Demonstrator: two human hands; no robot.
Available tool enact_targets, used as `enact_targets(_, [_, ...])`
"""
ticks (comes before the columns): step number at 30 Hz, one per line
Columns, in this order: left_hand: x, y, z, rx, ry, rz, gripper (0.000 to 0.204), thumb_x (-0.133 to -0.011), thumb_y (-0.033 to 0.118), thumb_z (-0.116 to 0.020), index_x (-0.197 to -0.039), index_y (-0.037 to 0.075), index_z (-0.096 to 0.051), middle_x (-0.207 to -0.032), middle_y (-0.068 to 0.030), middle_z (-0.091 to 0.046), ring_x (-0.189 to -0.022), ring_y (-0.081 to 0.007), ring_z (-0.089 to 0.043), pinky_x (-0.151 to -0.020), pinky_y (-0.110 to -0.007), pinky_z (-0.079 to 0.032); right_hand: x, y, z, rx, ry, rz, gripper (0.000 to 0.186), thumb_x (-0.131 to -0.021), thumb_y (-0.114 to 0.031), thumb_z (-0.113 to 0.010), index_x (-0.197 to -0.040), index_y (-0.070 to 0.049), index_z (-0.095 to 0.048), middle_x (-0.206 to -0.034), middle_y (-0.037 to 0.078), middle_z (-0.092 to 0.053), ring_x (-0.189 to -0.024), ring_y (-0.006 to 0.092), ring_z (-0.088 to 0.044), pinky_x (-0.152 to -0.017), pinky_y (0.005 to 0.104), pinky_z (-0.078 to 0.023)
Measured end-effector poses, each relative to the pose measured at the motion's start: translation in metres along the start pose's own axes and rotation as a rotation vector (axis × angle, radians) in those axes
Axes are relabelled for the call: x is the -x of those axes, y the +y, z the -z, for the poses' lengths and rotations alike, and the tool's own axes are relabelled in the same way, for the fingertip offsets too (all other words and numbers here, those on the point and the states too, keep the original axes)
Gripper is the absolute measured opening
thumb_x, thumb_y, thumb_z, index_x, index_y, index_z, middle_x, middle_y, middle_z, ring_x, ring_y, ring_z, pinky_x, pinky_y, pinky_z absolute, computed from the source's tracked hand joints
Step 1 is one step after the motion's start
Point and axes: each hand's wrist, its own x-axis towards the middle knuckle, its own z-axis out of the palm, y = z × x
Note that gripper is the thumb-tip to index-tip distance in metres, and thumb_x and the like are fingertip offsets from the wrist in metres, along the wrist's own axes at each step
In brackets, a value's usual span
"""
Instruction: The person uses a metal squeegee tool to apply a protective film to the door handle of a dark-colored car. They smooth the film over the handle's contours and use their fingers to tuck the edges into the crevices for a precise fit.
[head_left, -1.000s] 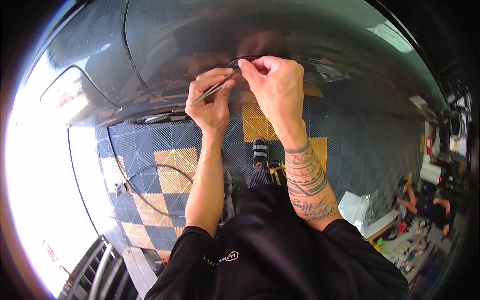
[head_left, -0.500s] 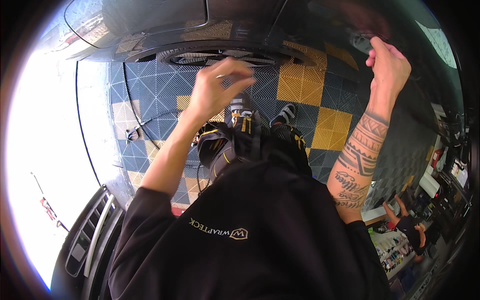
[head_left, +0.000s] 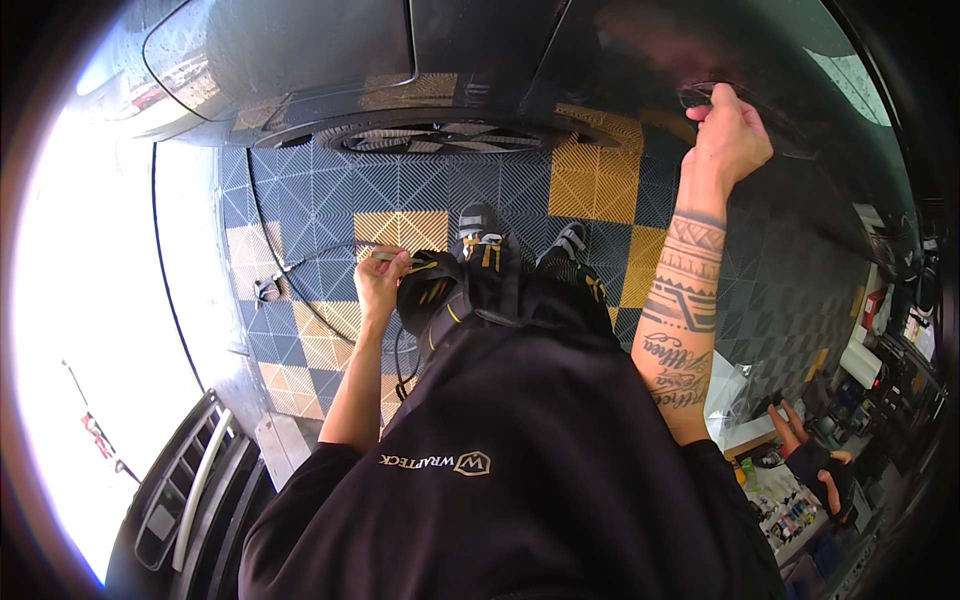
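While left hand (head_left: 380,282) pinches thin tool (head_left: 392,257) at fingertips, tool pouch (head_left: 432,300) just beside, right hand (head_left: 728,140) on car panel (head_left: 600,50).

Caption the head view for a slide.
Left hand holds a thin tool at a waist pouch; right hand grips the car body.

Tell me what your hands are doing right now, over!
Left hand low at the tool pouch, pinching a thin tool. Right hand up, gripping the dark car body edge. Nothing in the way.

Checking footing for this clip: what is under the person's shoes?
Under the shoes lies a tiled floor of blue, grey and yellow ribbed squares. A thin black cable crosses it. The tiles directly beneath the soles are hidden.
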Motion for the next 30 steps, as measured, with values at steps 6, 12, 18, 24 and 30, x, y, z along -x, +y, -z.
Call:
enact_targets(6, [-0.001,-0.001,-0.007,-0.452,-0.014,-0.328,0.013,-0.076,0.009,-0.072,-0.086,0.001,-0.069,-0.082,-0.0097,-0.067,-0.068,-0.0200,-0.064,-0.062,-0.031,-0.049,0.001,0.003,0.003,-0.051,0.030,-0.027,0.010,-0.072,-0.002,-0.062,-0.065,0.003,-0.057,-0.056,0.007,-0.059,-0.044,0.0130,-0.057,-0.043,0.0232,-0.042])
enact_targets(12, [-0.023,0.037,-0.014,-0.754,-0.262,-0.598,0.054,-0.076,0.020,-0.072,-0.126,0.006,-0.057,-0.113,-0.0145,-0.058,-0.106,-0.0288,-0.055,-0.097,-0.042,-0.038,0.005,0.008,0.000,-0.147,0.061,-0.072,0.007,-0.075,0.000,-0.060,-0.069,0.002,-0.057,-0.058,0.004,-0.057,-0.047,0.0111,-0.055,-0.046,0.0227,-0.043])
enact_targets(18, [-0.010,0.229,-0.153,-0.341,-0.310,-1.030,0.025,-0.077,-0.002,-0.065,-0.102,0.000,-0.067,-0.089,-0.0115,-0.059,-0.074,-0.0254,-0.060,-0.067,-0.033,-0.050,0.008,0.009,0.010,-0.329,-0.015,-0.143,0.008,-0.075,0.001,-0.060,-0.068,0.001,-0.055,-0.060,-0.002,-0.053,-0.049,0.0051,-0.048,-0.047,0.0198,-0.037])
enact_targets(24, [-0.014,0.261,-0.266,-0.258,-0.001,-1.338,0.027,-0.074,-0.001,-0.068,-0.101,0.001,-0.067,-0.100,-0.0119,-0.053,-0.086,-0.0280,-0.051,-0.075,-0.037,-0.046,0.003,0.008,0.016,-0.243,-0.071,-0.141,0.005,-0.076,0.000,-0.062,-0.074,0.004,-0.059,-0.061,-0.004,-0.053,-0.055,0.0025,-0.046,-0.048,0.0203,-0.038])
enact_targets(30, [-0.007,0.247,-0.300,-0.261,0.323,-1.282,0.022,-0.072,0.002,-0.073,-0.093,0.002,-0.067,-0.099,-0.0105,-0.052,-0.084,-0.0252,-0.048,-0.075,-0.035,-0.041,-0.009,0.020,0.043,-0.318,-0.349,-0.177,0.010,-0.081,-0.001,-0.065,-0.089,0.003,-0.060,-0.067,-0.004,-0.055,-0.061,0.0013,-0.048,-0.054,0.0176,-0.039])
